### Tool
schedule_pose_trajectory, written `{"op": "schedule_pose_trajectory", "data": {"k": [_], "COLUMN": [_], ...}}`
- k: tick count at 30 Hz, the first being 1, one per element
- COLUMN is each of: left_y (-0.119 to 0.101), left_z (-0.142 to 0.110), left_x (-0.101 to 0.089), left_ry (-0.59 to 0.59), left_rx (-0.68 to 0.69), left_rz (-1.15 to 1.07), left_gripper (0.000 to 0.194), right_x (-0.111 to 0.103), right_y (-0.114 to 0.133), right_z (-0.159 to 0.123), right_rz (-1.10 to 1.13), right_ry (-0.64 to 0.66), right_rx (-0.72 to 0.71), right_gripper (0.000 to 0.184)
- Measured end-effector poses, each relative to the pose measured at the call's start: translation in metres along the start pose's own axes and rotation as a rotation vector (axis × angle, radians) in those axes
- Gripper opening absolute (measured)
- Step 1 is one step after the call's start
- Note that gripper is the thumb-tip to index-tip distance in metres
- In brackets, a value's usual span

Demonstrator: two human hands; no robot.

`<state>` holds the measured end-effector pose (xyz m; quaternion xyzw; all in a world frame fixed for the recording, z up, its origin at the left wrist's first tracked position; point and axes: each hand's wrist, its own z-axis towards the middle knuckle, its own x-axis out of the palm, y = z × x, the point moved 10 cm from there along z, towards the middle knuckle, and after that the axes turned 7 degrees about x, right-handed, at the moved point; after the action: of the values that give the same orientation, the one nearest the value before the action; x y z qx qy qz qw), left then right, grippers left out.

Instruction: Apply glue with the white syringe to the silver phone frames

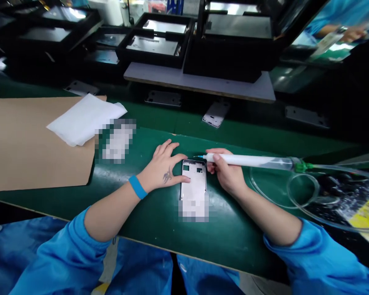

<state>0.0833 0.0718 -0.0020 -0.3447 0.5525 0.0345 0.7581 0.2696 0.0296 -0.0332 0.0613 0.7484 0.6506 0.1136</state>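
A light pinkish-silver phone frame [193, 184] lies flat on the green tabletop in front of me, its lower end blurred by pixel blocks. My left hand [164, 168], a blue band at its wrist, rests left of the frame with fingers spread; the thumb lies over its left edge and the index fingertip is near its top left corner. My right hand [227, 170] is closed around a white-filled dispensing syringe [249, 160]. Its thin blue needle points left, just above the frame's top edge. A green cap joins the syringe to clear tubing.
Left, white paper sheets [87, 119] lie on a cardboard sheet [37, 151], beside a pixelated piece [118, 141]. More phone frames [215, 113] lie farther back. Black trays [156, 41] stand beyond, some on a raised board [203, 84]. Clear tubing [303, 176] coils at the right.
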Motion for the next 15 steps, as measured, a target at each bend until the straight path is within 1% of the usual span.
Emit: {"op": "schedule_pose_trajectory", "data": {"k": [2,4,7,10,15], "left_y": [-0.001,-0.001,-0.003,-0.006,-0.005], "left_z": [-0.001,-0.001,0.000,0.002,0.001], "left_x": [-0.001,-0.005,-0.007,-0.004,-0.002], "left_ry": [-0.005,-0.036,-0.050,-0.029,-0.022], "left_rx": [0.004,0.005,0.011,0.015,0.002], "left_rz": [0.003,0.005,0.007,-0.008,-0.031], "left_gripper": [0.061,0.053,0.047,0.039,0.038], "right_x": [0.004,0.010,0.020,0.025,0.030], "right_y": [0.009,0.020,0.026,0.026,0.025], "right_z": [-0.005,-0.012,-0.016,-0.015,-0.016], "right_rz": [-0.111,-0.229,-0.305,-0.333,-0.368], "right_ry": [0.046,0.086,0.116,0.101,0.119], "right_rx": [-0.058,-0.128,-0.151,-0.144,-0.154], "right_gripper": [0.037,0.031,0.027,0.026,0.023]}}
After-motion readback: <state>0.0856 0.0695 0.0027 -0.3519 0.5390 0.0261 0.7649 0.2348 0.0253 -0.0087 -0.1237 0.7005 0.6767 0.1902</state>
